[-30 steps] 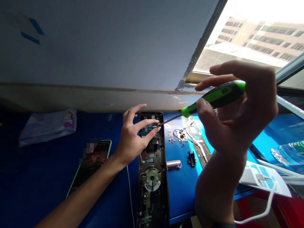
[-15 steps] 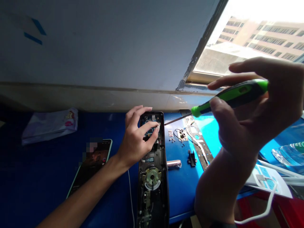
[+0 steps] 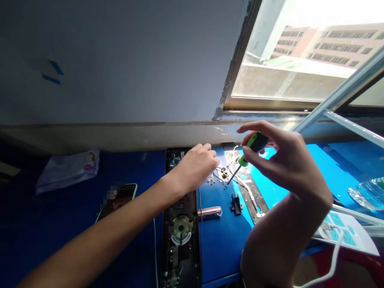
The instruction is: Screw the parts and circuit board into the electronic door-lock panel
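right hand (image 3: 282, 158) pinches screwdriver (image 3: 258, 143), shaft slanting down-left toward loose screws (image 3: 225, 187); left hand (image 3: 193, 167) curled over case (image 3: 198, 248), can't tell grip.

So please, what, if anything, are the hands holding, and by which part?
Right hand: a screwdriver, by its handle. Left hand: cannot tell; fingertips hidden.

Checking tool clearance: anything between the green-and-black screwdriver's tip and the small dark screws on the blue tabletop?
Nothing visible: the screwdriver in the right hand appears to end beside the nearest screws. Contact unclear.
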Motion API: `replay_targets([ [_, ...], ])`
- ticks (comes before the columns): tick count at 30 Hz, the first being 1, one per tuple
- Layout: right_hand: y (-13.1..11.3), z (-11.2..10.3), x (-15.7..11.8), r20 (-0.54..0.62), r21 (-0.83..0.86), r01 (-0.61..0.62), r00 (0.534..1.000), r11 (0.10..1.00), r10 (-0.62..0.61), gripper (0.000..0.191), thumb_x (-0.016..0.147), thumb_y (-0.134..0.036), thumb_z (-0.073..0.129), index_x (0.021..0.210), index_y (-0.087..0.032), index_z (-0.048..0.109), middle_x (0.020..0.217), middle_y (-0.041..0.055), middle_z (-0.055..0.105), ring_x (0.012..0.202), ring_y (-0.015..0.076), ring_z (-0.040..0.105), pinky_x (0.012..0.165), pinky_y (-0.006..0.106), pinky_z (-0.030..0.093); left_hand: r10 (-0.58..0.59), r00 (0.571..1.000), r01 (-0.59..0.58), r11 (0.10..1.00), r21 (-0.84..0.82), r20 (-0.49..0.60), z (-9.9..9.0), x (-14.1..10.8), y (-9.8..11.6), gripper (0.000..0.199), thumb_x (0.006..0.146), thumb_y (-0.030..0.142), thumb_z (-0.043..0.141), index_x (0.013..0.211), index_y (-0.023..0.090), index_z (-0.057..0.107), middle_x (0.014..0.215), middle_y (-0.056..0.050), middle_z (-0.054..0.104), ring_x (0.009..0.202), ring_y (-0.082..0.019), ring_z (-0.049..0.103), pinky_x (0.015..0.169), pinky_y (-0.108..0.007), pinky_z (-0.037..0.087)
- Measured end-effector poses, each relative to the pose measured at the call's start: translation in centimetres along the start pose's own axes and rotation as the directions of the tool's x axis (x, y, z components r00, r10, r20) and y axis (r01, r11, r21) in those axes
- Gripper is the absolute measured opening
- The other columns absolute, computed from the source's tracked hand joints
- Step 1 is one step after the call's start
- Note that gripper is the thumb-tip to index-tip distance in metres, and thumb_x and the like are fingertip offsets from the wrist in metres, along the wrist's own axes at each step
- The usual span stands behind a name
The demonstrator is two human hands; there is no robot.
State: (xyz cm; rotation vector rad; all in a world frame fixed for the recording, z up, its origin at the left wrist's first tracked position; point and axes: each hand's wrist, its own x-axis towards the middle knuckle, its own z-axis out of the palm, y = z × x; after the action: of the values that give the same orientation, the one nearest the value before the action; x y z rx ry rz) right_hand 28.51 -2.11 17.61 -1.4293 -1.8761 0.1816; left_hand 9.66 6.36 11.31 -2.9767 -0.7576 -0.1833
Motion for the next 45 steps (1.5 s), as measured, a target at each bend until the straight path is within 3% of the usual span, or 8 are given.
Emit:
replay_targets([
  [7, 0.5, -1.1, -0.6, 0.100, 0.016, -0.071, 0.993, 0.997, 0.069, 0.029, 0.086, -0.023, 0.067, 0.114, -0.021, 0.072, 0.083, -0.0015, 0.074, 0.064, 0.0123, 0.065, 0.065, 0.028, 0.052, 0.106, 0.967, -0.116, 0.993, 0.032, 0.234, 1.8, 5.6, 0.2, 0.015, 0.082, 0.003, 0.068, 0.075, 0.014, 0.074, 0.077, -0.010, 0.076, 0.068, -0.025, 0.071, 0.057, -0.032, 0.043],
  [17, 0.8, -1.3, -0.8, 0.114, 0.044, -0.074, 0.991, 0.996, 0.069, 0.026, 0.086, -0.024, 0.068, 0.112, -0.020, 0.071, 0.086, -0.0013, 0.074, 0.065, 0.0115, 0.064, 0.065, 0.028, 0.051, 0.144, 0.945, -0.156, 0.988, 0.018, 0.294, 5.5, 6.0, 1.1, 0.023, 0.079, -0.002, 0.068, 0.069, 0.018, 0.075, 0.069, -0.005, 0.075, 0.063, -0.021, 0.071, 0.058, -0.029, 0.047],
  [25, 0.8, -1.1, -0.8, 0.108, 0.073, -0.016, 0.994, 0.997, 0.008, 0.025, 0.090, -0.025, 0.068, 0.115, -0.022, 0.070, 0.084, -0.0020, 0.074, 0.067, 0.0119, 0.068, 0.064, 0.027, 0.054, 0.116, 0.989, -0.113, 0.993, -0.031, 0.089, 1.0, 1.4, -0.6, 0.013, 0.091, 0.012, 0.069, 0.084, 0.018, 0.078, 0.088, -0.009, 0.078, 0.088, -0.026, 0.073, 0.078, -0.036, 0.054],
  [27, 0.5, -0.8, -0.7, 0.070, 0.089, 0.017, 0.997, 0.996, -0.023, 0.026, 0.090, -0.025, 0.069, 0.116, -0.022, 0.070, 0.084, -0.0017, 0.074, 0.071, 0.0136, 0.070, 0.067, 0.030, 0.055, 0.028, 0.990, -0.042, 0.994, -0.099, -0.140, 0.4, -1.1, -1.1, 0.011, 0.096, 0.020, 0.067, 0.097, 0.018, 0.078, 0.102, -0.010, 0.078, 0.099, -0.026, 0.071, 0.088, -0.041, 0.056],
  [30, -0.5, -0.1, -0.4, -0.033, 0.164, 0.077, 0.997, 0.984, -0.072, 0.029, 0.090, -0.024, 0.072, 0.119, -0.024, 0.068, 0.089, -0.0006, 0.074, 0.077, 0.0167, 0.072, 0.074, 0.034, 0.058, -0.200, 0.814, 0.115, 0.976, -0.186, -0.545, 0.9, -4.2, -1.5, 0.017, 0.098, 0.020, 0.063, 0.105, 0.019, 0.078, 0.118, -0.011, 0.075, 0.122, -0.031, 0.061, 0.102, -0.050, 0.054],
  [34, -2.6, 1.7, 0.4, -0.299, 0.272, 0.201, 0.947, 0.941, -0.116, 0.037, 0.088, -0.017, 0.075, 0.122, -0.027, 0.065, 0.100, 0.0024, 0.072, 0.087, 0.0199, 0.074, 0.076, 0.037, 0.062, -0.472, 0.591, 0.267, 0.880, -0.393, -0.654, 2.9, -6.4, -2.0, 0.024, 0.096, 0.019, 0.062, 0.117, 0.019, 0.075, 0.130, -0.012, 0.068, 0.125, -0.029, 0.062, 0.107, -0.049, 0.055],
  [37, -4.1, 3.6, 1.3, -0.463, 0.258, 0.312, 0.871, 0.914, -0.167, 0.040, 0.085, -0.014, 0.077, 0.119, -0.030, 0.065, 0.116, 0.0033, 0.066, 0.090, 0.0195, 0.075, 0.073, 0.037, 0.064, -0.604, 0.552, 0.255, 0.779, -0.573, -0.575, 4.3, -7.1, -2.3, 0.035, 0.097, 0.021, 0.061, 0.131, 0.021, 0.067, 0.138, -0.012, 0.064, 0.130, -0.027, 0.063, 0.112, -0.048, 0.054],
  [45, -4.9, 9.0, 3.3, -0.569, 0.191, 0.391, 0.792, 0.901, -0.223, 0.041, 0.089, -0.019, 0.077, 0.123, -0.032, 0.058, 0.121, 0.0035, 0.063, 0.103, 0.0254, 0.076, 0.091, 0.046, 0.068, -0.776, 0.505, 0.113, 0.494, -0.862, -0.378, 6.8, -7.9, -2.0, 0.045, 0.096, 0.024, 0.063, 0.140, 0.025, 0.058, 0.145, -0.010, 0.064, 0.130, -0.026, 0.064, 0.106, -0.043, 0.058],
])
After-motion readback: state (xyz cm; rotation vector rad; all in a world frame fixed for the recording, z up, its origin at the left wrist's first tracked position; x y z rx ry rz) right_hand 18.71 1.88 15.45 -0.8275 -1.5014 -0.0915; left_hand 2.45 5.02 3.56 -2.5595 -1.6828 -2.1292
